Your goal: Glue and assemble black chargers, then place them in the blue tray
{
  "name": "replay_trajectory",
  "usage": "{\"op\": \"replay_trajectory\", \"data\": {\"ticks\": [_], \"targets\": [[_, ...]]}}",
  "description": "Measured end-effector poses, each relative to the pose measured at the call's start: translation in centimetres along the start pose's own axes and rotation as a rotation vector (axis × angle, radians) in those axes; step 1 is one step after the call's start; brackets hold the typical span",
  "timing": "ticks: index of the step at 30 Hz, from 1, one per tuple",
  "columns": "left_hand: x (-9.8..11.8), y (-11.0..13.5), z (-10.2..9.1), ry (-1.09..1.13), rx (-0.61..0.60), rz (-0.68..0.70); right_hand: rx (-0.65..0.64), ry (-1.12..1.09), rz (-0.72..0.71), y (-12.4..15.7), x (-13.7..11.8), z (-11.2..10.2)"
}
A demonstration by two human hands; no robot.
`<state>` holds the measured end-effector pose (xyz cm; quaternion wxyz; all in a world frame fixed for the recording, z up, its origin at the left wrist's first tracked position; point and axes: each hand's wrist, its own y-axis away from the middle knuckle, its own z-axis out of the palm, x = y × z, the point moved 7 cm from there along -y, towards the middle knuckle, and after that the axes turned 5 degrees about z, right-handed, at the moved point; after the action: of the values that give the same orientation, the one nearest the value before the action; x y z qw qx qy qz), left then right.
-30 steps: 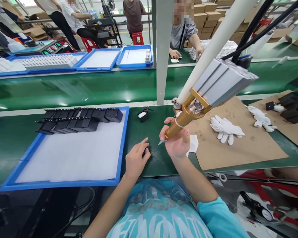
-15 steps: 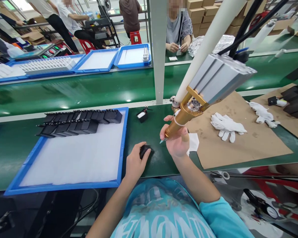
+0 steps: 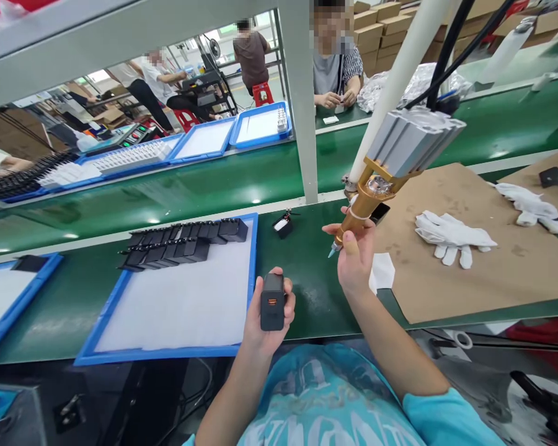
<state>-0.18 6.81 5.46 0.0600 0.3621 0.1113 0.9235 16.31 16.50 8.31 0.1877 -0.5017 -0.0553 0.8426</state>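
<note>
In my left hand [image 3: 255,325] is a black charger housing [image 3: 273,313] with an orange slot on its face; my fingers wrap round its sides. My right hand [image 3: 357,260] grips a gold-coloured dispensing gun [image 3: 358,220], its light-blue nozzle [image 3: 332,251] pointing down and left, apart from the housing. Behind the gun, by my right fingers, a dark box-shaped piece [image 3: 381,214] shows; whether I hold it, I cannot tell. A small black part with wires and a white label [image 3: 282,226] lies on the green bench beyond my hands.
Left of me, a blue-rimmed tray [image 3: 253,248] carries two rows of black housings [image 3: 193,249]. White gloves [image 3: 453,235] lie on brown cardboard [image 3: 446,291] to the right. A pole [image 3: 309,155] rises behind the bench. Across from me a person's hands [image 3: 339,99] handle a small part.
My left hand has lifted the charger housing off the bench and turned its slotted face up. The dark piece behind the gun has come into sight. My view has shifted left.
</note>
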Motion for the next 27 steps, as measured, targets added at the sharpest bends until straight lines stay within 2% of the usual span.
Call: {"op": "replay_trajectory", "data": {"ticks": [5, 13, 15, 18, 20, 22, 24, 27], "targets": [[0.6, 0.2, 0.4, -0.103, -0.033, 0.059, 0.081, 0.145, -0.018, -0.2, 0.5, -0.8], [1.6, 0.4, 0.5, -0.303, -0.122, 0.208, 0.076, 0.273, -0.04, -0.8, 0.7, -0.9], [2.0, 0.2, 0.0, -0.482, -0.14, 0.227, 0.115, 0.326, -0.078, -0.7, 0.4, -1.1], [2.9, -0.7, -1.1, -1.005, -0.145, 0.244, 0.183, 0.386, -0.228, 0.5, -0.8, -1.4], [3.6, -1.9, -1.8, -1.38, -0.124, 0.28, 0.081, 0.406, -0.323, 1.9, -1.4, -0.6], [4.4, -3.4, -2.1, -1.664, -0.1, 0.387, -0.164, 0.447, -0.332, 3.6, -1.1, 0.9], [4.7, -5.0, -1.7, -1.854, -0.091, 0.548, -0.416, 0.529, -0.26, 5.5, 0.2, 2.4], [3.8, -7.2, -1.0, -2.013, -0.119, 0.664, -0.588, 0.713, -0.129, 7.5, 2.5, 3.0]]}}
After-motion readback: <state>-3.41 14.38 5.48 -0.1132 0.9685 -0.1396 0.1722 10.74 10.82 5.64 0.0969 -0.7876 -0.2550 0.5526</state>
